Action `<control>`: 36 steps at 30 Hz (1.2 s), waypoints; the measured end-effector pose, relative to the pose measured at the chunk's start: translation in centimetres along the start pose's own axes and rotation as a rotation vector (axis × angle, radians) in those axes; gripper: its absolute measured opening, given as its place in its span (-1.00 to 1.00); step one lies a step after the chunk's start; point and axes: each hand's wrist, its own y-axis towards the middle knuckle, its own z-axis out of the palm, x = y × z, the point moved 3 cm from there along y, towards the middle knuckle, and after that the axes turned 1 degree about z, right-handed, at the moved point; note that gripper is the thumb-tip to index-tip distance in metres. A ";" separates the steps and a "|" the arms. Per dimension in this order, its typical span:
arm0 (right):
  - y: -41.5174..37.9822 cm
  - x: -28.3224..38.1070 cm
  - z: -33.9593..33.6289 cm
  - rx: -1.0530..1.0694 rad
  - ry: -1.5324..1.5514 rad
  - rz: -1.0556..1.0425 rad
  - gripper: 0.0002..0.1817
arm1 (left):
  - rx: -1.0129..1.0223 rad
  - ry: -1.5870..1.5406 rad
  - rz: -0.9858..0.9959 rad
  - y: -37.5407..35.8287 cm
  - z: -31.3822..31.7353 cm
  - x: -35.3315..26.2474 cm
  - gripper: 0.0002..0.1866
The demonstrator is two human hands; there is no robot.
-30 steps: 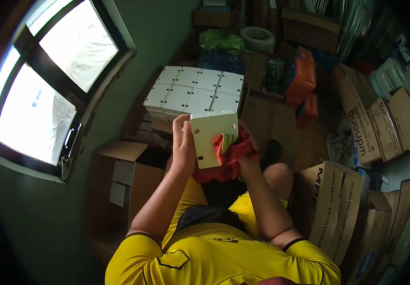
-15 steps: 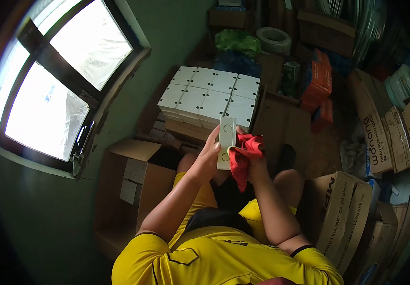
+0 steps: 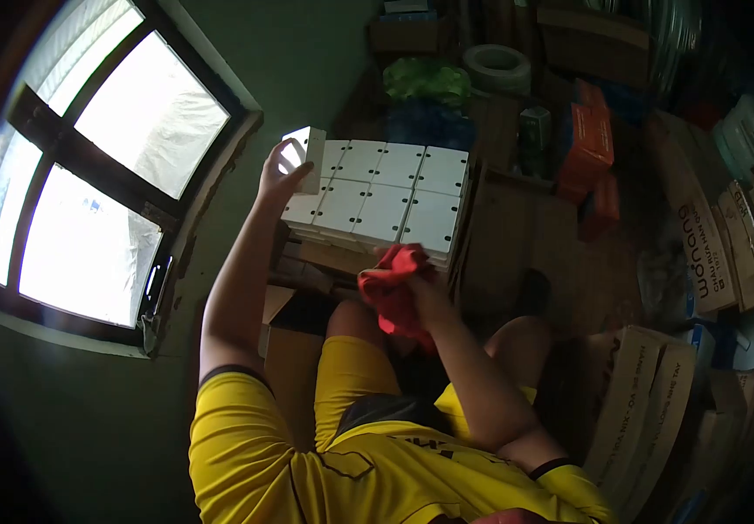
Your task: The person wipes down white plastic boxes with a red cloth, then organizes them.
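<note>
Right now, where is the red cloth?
In the head view, the red cloth is bunched in the right hand, near the picture's middle, by the near edge of the rows of white boxes.

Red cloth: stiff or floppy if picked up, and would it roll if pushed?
Probably floppy: the red cloth is crumpled into soft folds in the right hand. Likely light, since that one hand holds the whole bundle. Unlikely to roll if set down and pushed; its bunched, uneven shape suggests it would drag or crumple instead.
</note>
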 end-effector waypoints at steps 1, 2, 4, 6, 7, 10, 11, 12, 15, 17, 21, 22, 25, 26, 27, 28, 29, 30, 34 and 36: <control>0.5 -0.5 0.1 -0.005 -0.009 0.040 -0.57 | -0.021 0.181 -0.011 1.2 0.0 0.6 -0.19; 0.9 -0.9 0.2 0.008 -0.032 0.050 -0.57 | -0.040 0.362 -0.024 2.3 0.1 1.4 -0.18; 1.2 -1.4 0.2 0.033 -0.076 0.067 -0.57 | -0.046 0.591 -0.058 3.8 0.9 2.5 -0.15; 1.7 -1.1 0.0 0.021 -0.122 0.076 -0.60 | -0.015 0.695 -0.102 5.0 1.8 3.7 -0.11; 1.9 -1.0 0.1 0.012 -0.138 0.076 -0.61 | -0.014 0.729 -0.119 5.8 2.2 4.2 -0.11; 2.5 -1.1 -0.3 -0.031 -0.094 0.060 -0.64 | -0.009 0.714 -0.157 8.1 2.9 4.9 -0.09; 2.7 -1.1 -0.7 -0.065 -0.086 0.069 -0.65 | 0.002 0.727 -0.181 8.7 3.2 5.1 -0.09; 2.7 -1.0 -1.0 -0.096 -0.080 0.080 -0.65 | 0.010 0.738 -0.207 9.3 3.5 5.0 -0.09; 3.1 -1.2 -2.3 -0.178 -0.009 0.072 -0.66 | 0.046 0.735 -0.264 10.2 3.8 5.9 -0.09; 3.5 -1.3 -2.5 -0.180 0.093 0.103 -0.67 | 0.088 0.751 -0.287 10.8 3.9 6.8 -0.10; 4.0 -0.8 -2.5 -0.190 0.175 0.091 -0.67 | 0.106 0.791 -0.316 10.5 4.6 6.7 -0.07; 3.9 -0.6 -2.3 -0.191 0.179 0.090 -0.67 | 0.099 0.801 -0.307 10.5 4.7 7.3 -0.07; 3.9 -0.4 -1.9 -0.189 0.179 0.083 -0.68 | 0.081 0.803 -0.285 10.7 4.4 8.4 -0.06; 4.0 -0.6 -2.0 -0.189 0.169 0.078 -0.68 | 0.080 0.784 -0.282 10.7 4.3 8.6 -0.05; 4.0 -0.8 -2.1 -0.190 0.160 0.072 -0.68 | 0.081 0.765 -0.277 10.7 4.3 8.9 -0.05; 4.1 -0.9 -2.2 -0.191 0.163 0.074 -0.68 | 0.096 0.733 -0.259 11.0 4.2 9.6 -0.05; 4.1 -1.1 -2.2 -0.193 0.166 0.077 -0.68 | 0.111 0.700 -0.243 11.3 4.1 10.6 -0.06; 4.2 -1.1 -2.0 -0.195 0.168 0.081 -0.68 | 0.126 0.668 -0.229 11.3 4.2 10.8 -0.06; 4.0 -0.8 -1.8 -0.211 0.145 0.098 -0.68 | 0.153 0.640 -0.296 11.4 4.8 10.9 -0.08; 4.1 -1.1 -2.1 -0.195 0.069 0.084 -0.65 | 0.145 0.653 -0.311 11.4 5.1 10.6 -0.09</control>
